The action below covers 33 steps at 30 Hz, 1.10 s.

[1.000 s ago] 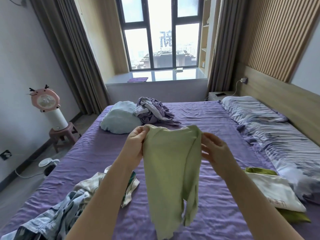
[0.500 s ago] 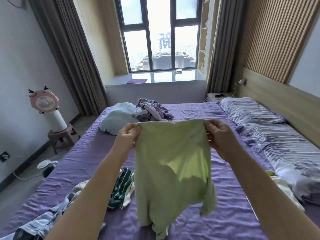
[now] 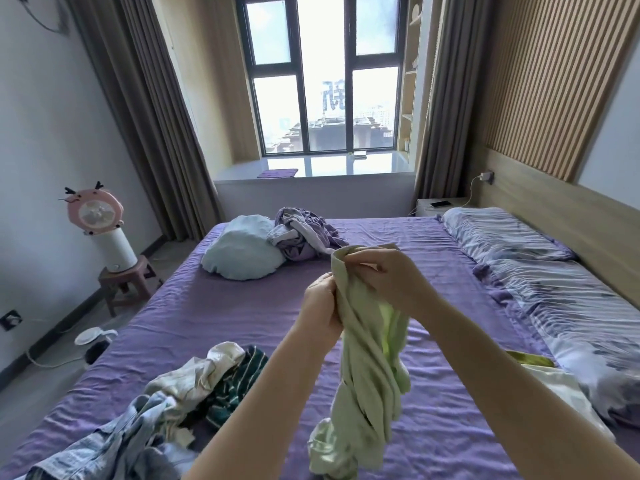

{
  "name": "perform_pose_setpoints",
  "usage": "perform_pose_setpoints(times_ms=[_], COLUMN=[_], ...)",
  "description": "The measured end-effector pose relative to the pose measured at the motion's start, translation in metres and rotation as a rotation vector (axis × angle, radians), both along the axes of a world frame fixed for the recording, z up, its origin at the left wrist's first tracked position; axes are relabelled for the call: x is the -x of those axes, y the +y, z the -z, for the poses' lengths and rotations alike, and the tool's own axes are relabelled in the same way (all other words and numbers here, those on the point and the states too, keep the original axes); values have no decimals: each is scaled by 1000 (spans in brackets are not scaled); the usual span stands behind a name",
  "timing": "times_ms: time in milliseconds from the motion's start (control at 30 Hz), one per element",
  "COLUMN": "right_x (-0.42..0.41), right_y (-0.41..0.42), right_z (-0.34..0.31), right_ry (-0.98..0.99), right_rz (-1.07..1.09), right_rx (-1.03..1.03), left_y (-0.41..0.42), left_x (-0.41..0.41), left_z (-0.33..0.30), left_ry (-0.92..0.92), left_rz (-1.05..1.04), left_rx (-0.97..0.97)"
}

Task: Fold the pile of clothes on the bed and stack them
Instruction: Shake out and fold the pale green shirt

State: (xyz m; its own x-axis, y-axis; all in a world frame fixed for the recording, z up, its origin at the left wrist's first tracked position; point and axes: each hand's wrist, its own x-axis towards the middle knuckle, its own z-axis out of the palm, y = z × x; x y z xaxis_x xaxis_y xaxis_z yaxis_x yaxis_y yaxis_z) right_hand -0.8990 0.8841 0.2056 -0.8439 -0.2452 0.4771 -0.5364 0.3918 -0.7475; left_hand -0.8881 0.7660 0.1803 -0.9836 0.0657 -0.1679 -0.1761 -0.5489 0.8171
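A pale green garment (image 3: 367, 368) hangs bunched and folded lengthwise above the purple bed (image 3: 242, 306). My left hand (image 3: 320, 306) grips its upper edge from the left. My right hand (image 3: 384, 275) pinches the top of the cloth, close against the left hand. A heap of unfolded clothes (image 3: 166, 407), with denim, cream and dark green striped pieces, lies at the near left of the bed. Folded white and green items (image 3: 554, 386) lie at the near right, partly behind my right forearm.
A light blue cushion (image 3: 239, 252) and a crumpled lilac bundle (image 3: 301, 233) sit at the bed's far end. Patterned pillows (image 3: 540, 271) run along the headboard on the right. A pink fan (image 3: 95, 216) stands on a stool (image 3: 121, 282) at left.
My hands, which held the green garment spread wide by its top corners, have come together, so the cloth now hangs doubled and bunched. The view tilted slightly.
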Motion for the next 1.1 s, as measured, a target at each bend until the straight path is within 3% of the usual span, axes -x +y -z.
perform_pose_setpoints(times_ms=[100, 167, 233, 400, 600, 700, 767, 900, 1000, 1100], right_x=[-4, -10, -15, -22, -24, -21, -20, -21, -21, -20], right_y=[15, 21, 25, 32, 47, 39, 30, 27, 39, 50], right_z=[8, 21, 37, 55, 36, 35, 34, 37, 45, 55], right_ry=[-227, -387, -466, -431, -625, -733, -789, -901, -965, -915], right_rz=[-38, -148, -210, -22, -277, -237, -190, -186, -178, -95], right_rx=[212, 389, 409, 382, 528, 623, 640, 646, 682, 693], left_y=[-11, -19, -24, -48, -82, -75, -61, -46, -43, -32], left_x=[1, -1, 1, 11, 14, 0, -16, -35, -38, -37], left_z=[-8, -11, -8, -11, 0, 13, 31, 58, 66, 61], left_ry=[-30, -25, 51, 177, 158, 380, 480, 366, 341, 329], left_rz=[208, 354, 395, 264, 122, -61, 61, 295, 377, 275], left_rx=[-138, -119, -43, 279, 575, 766, 691, 497, 526, 600])
